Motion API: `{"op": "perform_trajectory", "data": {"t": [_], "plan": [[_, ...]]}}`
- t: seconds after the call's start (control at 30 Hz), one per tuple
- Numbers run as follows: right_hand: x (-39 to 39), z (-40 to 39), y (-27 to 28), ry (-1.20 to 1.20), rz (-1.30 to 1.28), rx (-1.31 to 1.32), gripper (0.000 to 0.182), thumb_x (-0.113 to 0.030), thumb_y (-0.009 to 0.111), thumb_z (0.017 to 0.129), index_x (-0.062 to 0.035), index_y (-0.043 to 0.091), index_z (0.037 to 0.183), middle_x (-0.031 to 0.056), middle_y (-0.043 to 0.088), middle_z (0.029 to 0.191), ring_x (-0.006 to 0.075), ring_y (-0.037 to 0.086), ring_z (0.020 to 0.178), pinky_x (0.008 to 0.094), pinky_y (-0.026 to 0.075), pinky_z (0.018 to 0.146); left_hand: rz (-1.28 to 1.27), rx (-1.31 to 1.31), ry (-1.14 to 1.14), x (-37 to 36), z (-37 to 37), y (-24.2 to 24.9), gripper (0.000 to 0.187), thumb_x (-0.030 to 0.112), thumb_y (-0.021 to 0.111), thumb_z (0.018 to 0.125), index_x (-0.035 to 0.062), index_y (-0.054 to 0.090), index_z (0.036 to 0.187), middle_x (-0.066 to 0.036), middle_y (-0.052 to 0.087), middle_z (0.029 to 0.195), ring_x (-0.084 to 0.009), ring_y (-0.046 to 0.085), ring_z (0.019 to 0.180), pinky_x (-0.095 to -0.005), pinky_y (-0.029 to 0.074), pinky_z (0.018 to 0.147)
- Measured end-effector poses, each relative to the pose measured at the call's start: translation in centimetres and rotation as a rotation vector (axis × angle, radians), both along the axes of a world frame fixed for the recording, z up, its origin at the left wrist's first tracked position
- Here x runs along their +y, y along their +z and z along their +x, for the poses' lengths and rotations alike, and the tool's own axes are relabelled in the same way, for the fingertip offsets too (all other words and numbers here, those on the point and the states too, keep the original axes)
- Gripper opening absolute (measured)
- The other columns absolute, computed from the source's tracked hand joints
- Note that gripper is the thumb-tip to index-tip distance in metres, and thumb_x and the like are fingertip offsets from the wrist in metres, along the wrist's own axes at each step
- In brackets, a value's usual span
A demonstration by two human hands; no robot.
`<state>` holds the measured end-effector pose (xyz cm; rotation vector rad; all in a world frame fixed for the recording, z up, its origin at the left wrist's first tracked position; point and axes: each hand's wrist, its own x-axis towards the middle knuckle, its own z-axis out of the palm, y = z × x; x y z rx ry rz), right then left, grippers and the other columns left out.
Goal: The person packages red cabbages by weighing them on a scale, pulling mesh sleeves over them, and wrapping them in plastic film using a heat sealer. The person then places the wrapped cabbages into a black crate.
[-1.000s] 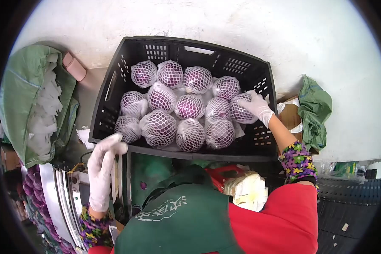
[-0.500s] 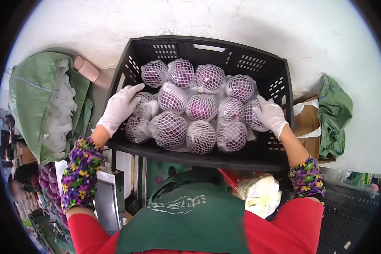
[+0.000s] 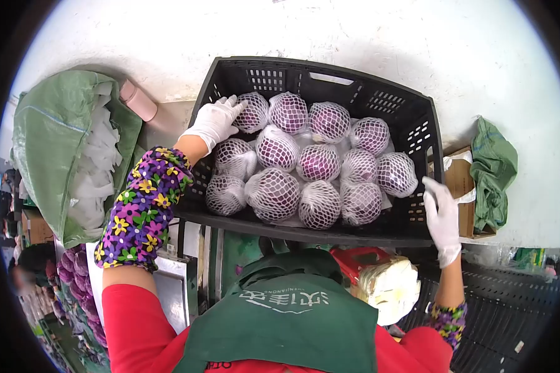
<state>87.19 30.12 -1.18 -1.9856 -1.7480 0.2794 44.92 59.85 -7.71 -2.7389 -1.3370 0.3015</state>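
Note:
A black plastic crate [image 3: 317, 231] holds several red cabbages [image 3: 318, 163], each in a white foam net sleeve, laid in rows. My left hand [image 3: 216, 120], in a white glove, reaches over the crate's left side. Its stretched fingertips touch the netted cabbage [image 3: 252, 112] at the far left corner. Outside the crate's right wall is my gloved right hand [image 3: 440, 217], fingers extended and slightly apart, holding nothing. White sheets or padding show in gaps beneath the cabbages.
A green woven sack [image 3: 50, 149] with white foam pieces [image 3: 96, 165] stands left, beside a pink bottle [image 3: 138, 101]. Right of the crate are a cardboard box [image 3: 459, 180] and a crumpled green sack [image 3: 493, 168]. More black crates [image 3: 498, 304] lie at lower right.
My left hand has moved from the near-left cabbages to the far left corner one. My right hand has left the rightmost cabbage and come outside the crate. The crate appears shifted right in view.

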Motion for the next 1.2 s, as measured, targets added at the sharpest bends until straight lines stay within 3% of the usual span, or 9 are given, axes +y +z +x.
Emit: {"op": "perform_trajectory", "data": {"t": [0.17, 0.2, 0.3, 0.33, 0.7, 0.8, 0.9, 1.03, 1.2], "plan": [[-4.2, -1.4, -4.6, -0.132, 0.037, 0.076, 0.016, -0.005, 0.055, 0.092, -0.0007, 0.067, 0.102, 0.0143, 0.069, 0.094, 0.0274, 0.067, 0.082, 0.0353, 0.053, 0.077, -0.190, 0.045, -0.033, 0.0, -0.4, -1.7, 0.081, 0.029, 0.073, 0.079, 0.0205, 0.034, 0.149, -0.016, 0.039, 0.149, -0.0323, 0.048, 0.129, -0.0394, 0.042, 0.105], [-4.3, -1.3, -5.0, -0.104, 0.134, 0.067, 0.019, -0.005, 0.051, 0.096, 0.0026, 0.067, 0.102, 0.0118, 0.069, 0.089, 0.0175, 0.067, 0.071, 0.0291, 0.055, 0.067, -0.232, 0.028, -0.027, 0.3, -0.8, -2.4, 0.080, 0.028, 0.073, 0.079, 0.0202, 0.034, 0.149, -0.016, 0.038, 0.149, -0.0324, 0.049, 0.128, -0.0395, 0.042, 0.104], [-3.6, -2.1, -4.7, -0.190, 0.170, 0.127, 0.019, -0.003, 0.051, 0.095, 0.0033, 0.067, 0.101, 0.0123, 0.070, 0.089, 0.0177, 0.067, 0.072, 0.0293, 0.054, 0.067, -0.295, 0.005, -0.011, 0.1, -0.8, -2.8, 0.075, 0.024, 0.072, 0.081, 0.0191, 0.037, 0.147, -0.017, 0.037, 0.150, -0.0335, 0.053, 0.123, -0.0407, 0.045, 0.101], [-3.5, -2.0, -4.7, -0.180, 0.188, 0.114, 0.014, -0.001, 0.056, 0.090, 0.0018, 0.068, 0.097, 0.0144, 0.070, 0.089, 0.0231, 0.068, 0.074, 0.0318, 0.054, 0.069, -0.304, 0.003, 0.009, 0.0, -0.7, -2.9, 0.073, 0.022, 0.071, 0.081, 0.0192, 0.038, 0.146, -0.017, 0.038, 0.149, -0.0341, 0.055, 0.121, -0.0412, 0.046, 0.100], [-2.6, -1.5, -3.9, -0.079, 0.161, 0.072, 0.018, -0.006, 0.065, 0.084, -0.0049, 0.070, 0.101, 0.0143, 0.069, 0.089, 0.0290, 0.069, 0.079, 0.0342, 0.053, 0.071, -0.315, -0.270, -0.122, -5.6, 0.0, 1.2, 0.060, 0.022, 0.067, 0.082, 0.0127, 0.048, 0.137, -0.015, 0.060, 0.123, -0.0343, 0.060, 0.109, -0.0424, 0.049, 0.092], [-2.3, -0.7, -2.9, 0.035, -0.110, 0.060, 0.035, -0.019, 0.069, 0.084, -0.0076, 0.063, 0.117, 0.0130, 0.066, 0.098, 0.0288, 0.066, 0.084, 0.0366, 0.053, 0.076, -0.344, -0.439, -0.120, -9.4, 0.3, 4.6, 0.060, 0.014, 0.068, 0.079, 0.0086, 0.050, 0.135, -0.017, 0.061, 0.121, -0.0359, 0.059, 0.109, -0.0421, 0.049, 0.092], [0.4, 0.3, -1.8, 0.191, -0.210, -0.141, 0.057, -0.027, 0.071, 0.081, -0.0086, 0.051, 0.132, 0.0138, 0.059, 0.121, 0.0307, 0.058, 0.108, 0.0390, 0.050, 0.087, -0.285, -0.547, -0.091, -13.2, 0.6, 7.6, 0.058, 0.012, 0.071, 0.077, 0.0055, 0.052, 0.132, -0.018, 0.062, 0.119, -0.0368, 0.060, 0.105, -0.0412, 0.048, 0.091], [5.2, 0.8, -1.7, 0.327, -0.122, -0.330, 0.066, -0.033, 0.072, 0.080, -0.0052, 0.046, 0.134, 0.0167, 0.056, 0.126, 0.0325, 0.053, 0.117, 0.0410, 0.047, 0.095, -0.203, -0.626, 0.059, -17.3, -0.7, 7.9, 0.053, 0.012, 0.070, 0.079, 0.0052, 0.056, 0.129, -0.016, 0.063, 0.119, -0.0343, 0.060, 0.107, -0.0406, 0.047, 0.094], [8.3, -1.2, -1.8, 0.462, -0.134, -0.255, 0.052, -0.033, 0.066, 0.085, -0.0073, 0.053, 0.129, 0.0181, 0.059, 0.122, 0.0344, 0.057, 0.113, 0.0436, 0.045, 0.097, -0.095, -0.629, 0.171, -20.1, -2.8, 8.1, 0.047, 0.009, 0.068, 0.080, 0.0075, 0.059, 0.126, -0.014, 0.063, 0.119, -0.0328, 0.059, 0.110, -0.0407, 0.046, 0.097]]}}
